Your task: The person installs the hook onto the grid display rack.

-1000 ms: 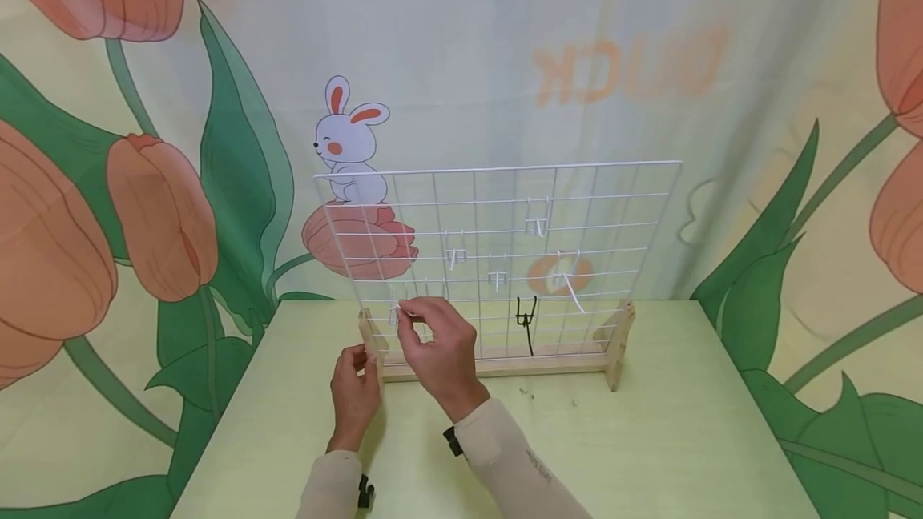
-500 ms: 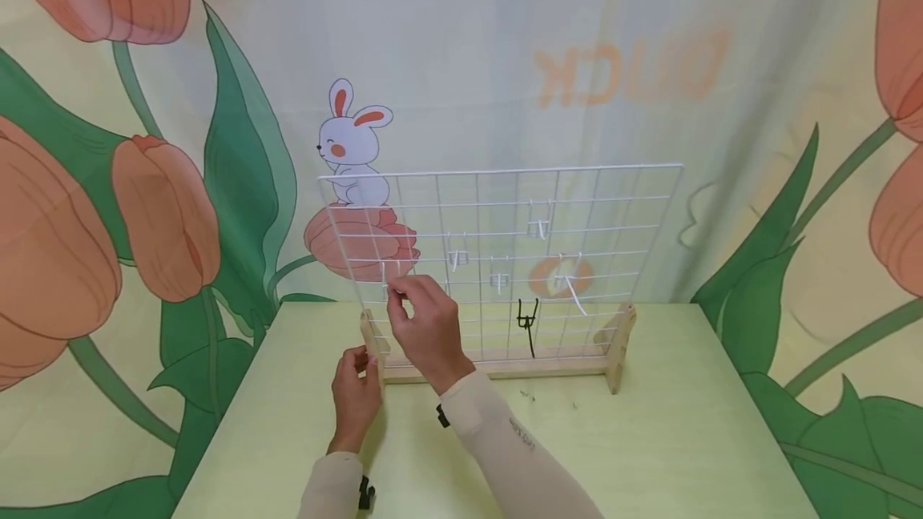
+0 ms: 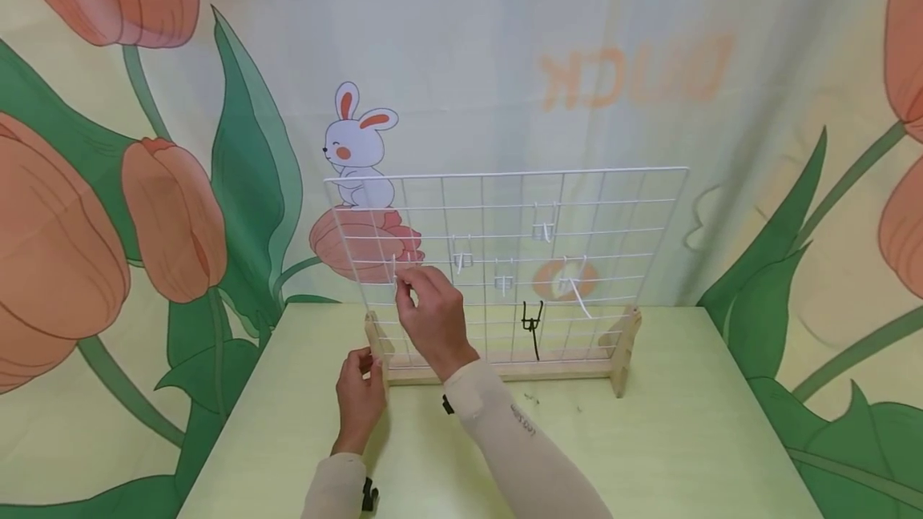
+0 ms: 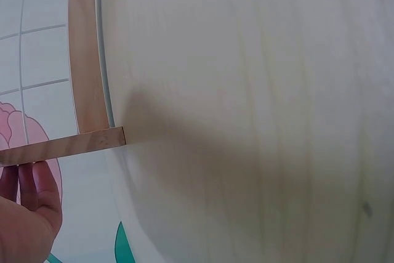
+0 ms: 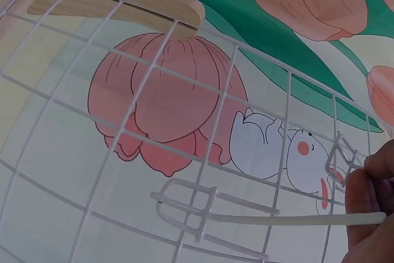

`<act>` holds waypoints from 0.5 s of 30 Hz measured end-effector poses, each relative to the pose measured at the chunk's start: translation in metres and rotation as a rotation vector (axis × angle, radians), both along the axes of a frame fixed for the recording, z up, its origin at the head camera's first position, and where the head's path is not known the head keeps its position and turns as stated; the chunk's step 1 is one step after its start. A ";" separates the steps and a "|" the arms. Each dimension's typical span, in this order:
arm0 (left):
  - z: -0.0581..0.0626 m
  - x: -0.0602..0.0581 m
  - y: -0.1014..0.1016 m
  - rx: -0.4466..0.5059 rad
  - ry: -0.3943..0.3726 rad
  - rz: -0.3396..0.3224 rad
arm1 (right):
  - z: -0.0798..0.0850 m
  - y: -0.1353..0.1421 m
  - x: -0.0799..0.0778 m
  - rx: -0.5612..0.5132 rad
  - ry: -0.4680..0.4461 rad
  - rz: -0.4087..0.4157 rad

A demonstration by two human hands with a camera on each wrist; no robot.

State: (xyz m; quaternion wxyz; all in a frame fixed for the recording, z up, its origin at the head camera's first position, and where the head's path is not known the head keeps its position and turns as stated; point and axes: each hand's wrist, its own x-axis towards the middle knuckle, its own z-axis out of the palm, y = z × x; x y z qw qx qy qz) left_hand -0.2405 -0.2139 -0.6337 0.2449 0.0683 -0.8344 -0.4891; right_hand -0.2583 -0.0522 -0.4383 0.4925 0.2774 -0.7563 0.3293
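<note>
My left hand is at the left wooden foot of the display stand. Its fingertips touch the foot's outer face, without wrapping round the wood. My right hand pinches a small white wire hook between thumb and fingers. The hook stands at the left part of the white wire grid; whether it is seated on the wires cannot be told. Its lower part is hidden by the fingers. Close beside the right hand, another white hook has a long prong.
Several white hooks hang on the grid, among them an upper one and a long-pronged one. A black hook hangs low. Small dark bits lie on the table. Behind is a printed tulip and rabbit backdrop.
My right hand has risen along the grid with the hook, then shifted slightly right in view. The left hand stays at the wooden foot. The whole view has drifted a little.
</note>
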 end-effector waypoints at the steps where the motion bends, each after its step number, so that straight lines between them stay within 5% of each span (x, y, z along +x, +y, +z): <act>1: 0.000 0.000 0.000 0.000 0.002 0.001 | 0.002 0.000 0.000 0.007 0.002 -0.008; 15: -0.004 -0.002 -0.002 0.003 0.018 0.000 | 0.003 -0.001 -0.004 0.138 -0.018 -0.051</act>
